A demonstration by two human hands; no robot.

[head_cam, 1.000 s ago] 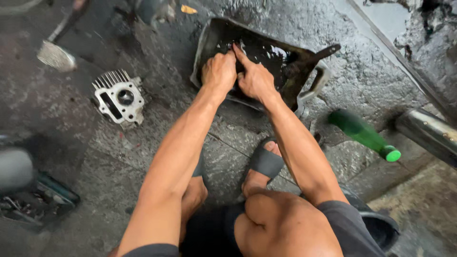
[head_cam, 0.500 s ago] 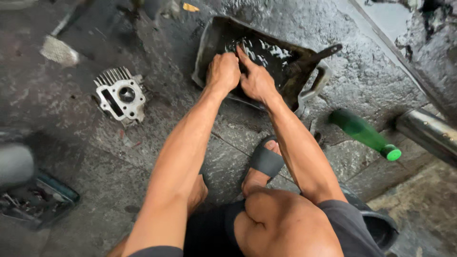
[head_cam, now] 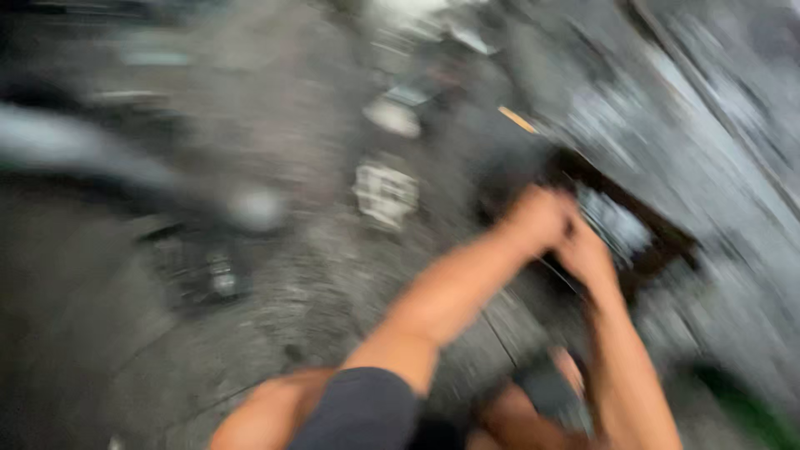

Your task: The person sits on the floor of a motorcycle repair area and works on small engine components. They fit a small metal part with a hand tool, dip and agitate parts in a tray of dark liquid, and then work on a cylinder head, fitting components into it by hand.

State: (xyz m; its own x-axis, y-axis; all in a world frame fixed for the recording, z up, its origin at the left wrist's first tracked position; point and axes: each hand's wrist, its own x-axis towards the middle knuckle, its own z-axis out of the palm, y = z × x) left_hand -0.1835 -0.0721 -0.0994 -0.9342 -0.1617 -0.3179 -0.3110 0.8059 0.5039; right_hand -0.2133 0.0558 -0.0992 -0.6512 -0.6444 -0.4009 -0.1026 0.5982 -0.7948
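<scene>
The picture is smeared by motion. Both my arms reach forward to a dark, dirty tray (head_cam: 658, 242) on the oily floor. My left hand (head_cam: 537, 218) is at the tray's near left edge. My right hand (head_cam: 587, 254) lies close beside it over the tray. The blur hides the fingers, so I cannot tell whether either hand holds anything. A pale finned engine cylinder (head_cam: 385, 193) stands on the floor to the left of the tray.
A green bottle (head_cam: 746, 408) lies at the lower right. A dark box of parts (head_cam: 200, 267) sits on the floor at the left, with a long grey blurred shape (head_cam: 125, 167) above it. My knees and a sandalled foot (head_cam: 550, 387) fill the bottom.
The view has swung to the left and blurred, so the tray and both hands now sit right of centre. The hands remain together at the tray.
</scene>
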